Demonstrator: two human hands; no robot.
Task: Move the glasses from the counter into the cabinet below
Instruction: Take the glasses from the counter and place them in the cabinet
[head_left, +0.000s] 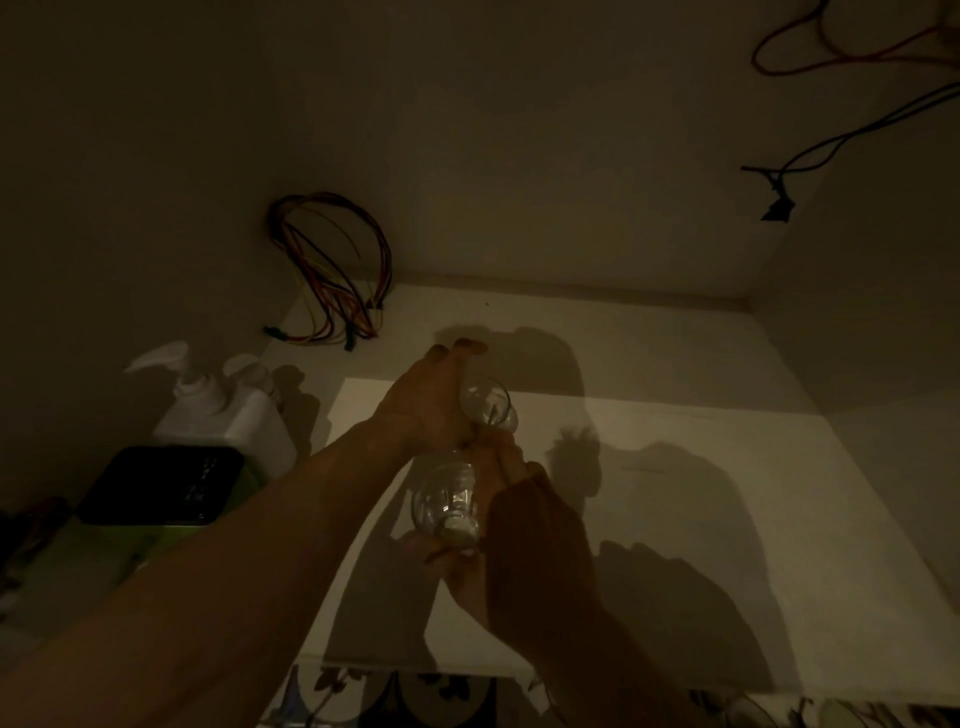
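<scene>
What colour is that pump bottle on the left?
White, as far as the dim light shows: the pump bottle shows only in the head view.

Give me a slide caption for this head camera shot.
Inside a dim cabinet, left hand and right hand each hold a clear glass above the white shelf.

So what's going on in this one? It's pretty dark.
A person is reaching into a dim cabinet with both hands, each gripping a clear glass. The left hand holds the farther glass, the right hand the nearer glass. Both glasses are tilted and seem to be above the white cabinet shelf, not yet set down. To the left stand a white pump bottle and a dark box; a bundle of coloured wires hangs at the back.
</scene>
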